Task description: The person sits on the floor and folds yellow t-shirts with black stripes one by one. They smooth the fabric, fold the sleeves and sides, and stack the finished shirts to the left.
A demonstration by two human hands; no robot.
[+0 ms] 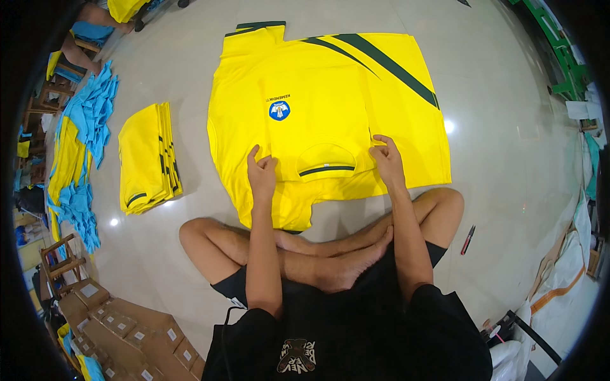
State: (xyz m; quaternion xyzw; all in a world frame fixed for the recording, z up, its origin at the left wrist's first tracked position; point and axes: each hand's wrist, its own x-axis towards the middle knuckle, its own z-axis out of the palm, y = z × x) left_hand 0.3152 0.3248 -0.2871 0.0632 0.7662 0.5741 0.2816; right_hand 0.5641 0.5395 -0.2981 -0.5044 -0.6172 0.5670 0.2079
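Note:
A folded yellow shirt [319, 128] with a blue badge and a dark green strip inside its collar lies on top of a spread-out yellow shirt [414, 143] with dark green stripes. My left hand [262, 174] is at the folded shirt's left edge near the collar, thumb and forefinger close to the cloth. At the right edge is my right hand [388, 159], its forefinger bent and thumb near the fabric. Whether either hand pinches the cloth cannot be told. To the left a stack of folded yellow shirts [143, 162] rests on the floor.
Thread snips [468, 240] lie on the tiled floor by my right knee. Blue and yellow cloth pieces [86, 119] are heaped at the far left, with other people's limbs beyond. Cardboard boxes [128, 328] stand lower left, a wooden stool [62, 264] above them. White sacks [560, 281] stand at right.

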